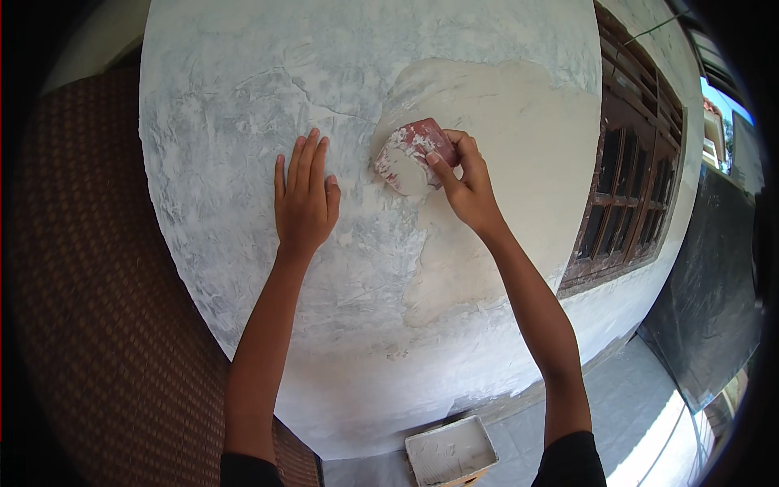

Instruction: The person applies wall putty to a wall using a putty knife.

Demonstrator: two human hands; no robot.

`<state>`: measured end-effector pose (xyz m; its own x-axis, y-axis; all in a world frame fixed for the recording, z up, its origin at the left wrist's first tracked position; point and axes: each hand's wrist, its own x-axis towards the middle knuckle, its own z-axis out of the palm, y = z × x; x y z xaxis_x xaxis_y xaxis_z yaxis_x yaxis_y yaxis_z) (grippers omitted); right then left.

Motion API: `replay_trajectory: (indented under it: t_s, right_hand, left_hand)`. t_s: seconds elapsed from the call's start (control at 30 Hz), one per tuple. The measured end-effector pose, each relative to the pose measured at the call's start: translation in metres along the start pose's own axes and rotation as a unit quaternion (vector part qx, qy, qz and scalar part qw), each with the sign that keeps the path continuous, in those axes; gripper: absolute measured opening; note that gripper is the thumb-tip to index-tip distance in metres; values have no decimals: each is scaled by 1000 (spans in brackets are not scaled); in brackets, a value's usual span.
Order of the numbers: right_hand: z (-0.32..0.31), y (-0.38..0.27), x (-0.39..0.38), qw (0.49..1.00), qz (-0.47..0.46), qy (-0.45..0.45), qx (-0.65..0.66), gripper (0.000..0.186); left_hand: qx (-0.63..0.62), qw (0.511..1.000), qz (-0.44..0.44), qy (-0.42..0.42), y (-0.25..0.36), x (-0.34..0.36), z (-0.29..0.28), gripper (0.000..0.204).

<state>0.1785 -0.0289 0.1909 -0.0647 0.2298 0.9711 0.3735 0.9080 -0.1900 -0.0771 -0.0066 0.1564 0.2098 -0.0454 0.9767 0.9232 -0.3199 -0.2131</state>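
Note:
My left hand [303,193] lies flat against the whitish-grey wall [349,268], fingers pointing up. To its right, my right hand [468,178] grips a reddish putty scraper [418,150] smeared with white paste, thumb on the near face and fingers at its right side. The scraper is at the left border of a smooth beige patch of putty [519,154] that spreads toward the window. Left of that border the wall looks rough and blotchy, with a crack above my hands. The scraper's far face and the ends of my right fingers are hidden.
Below, a rectangular tray [452,451] with whitish paste stands on a grey floor sheet [560,430]. A brown woven panel [97,268] runs down the left. At right are a dark wooden window [629,178] and a large dark sheet [706,284].

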Motion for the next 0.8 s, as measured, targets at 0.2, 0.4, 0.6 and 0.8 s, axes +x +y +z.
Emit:
replay_trajectory:
  t_s: [0.2,0.4,0.6,0.8]
  right_hand:
    - [5,11,-6,990,-13,-42,-135,30]
    - [15,20,-7,972,-65,12,-223,31]
    - [25,13,-6,953,-80,60,-286,30]
    - [27,6,-6,938,-98,80,-323,29]
  left_hand:
    - [-2,1000,7,1,1,2,1,53]
    - [4,1000,8,2,2,1,-3,53]
    - [-2,1000,14,7,-1,2,0,52]
    - [-7,1000,15,9,-2,1,1,52]
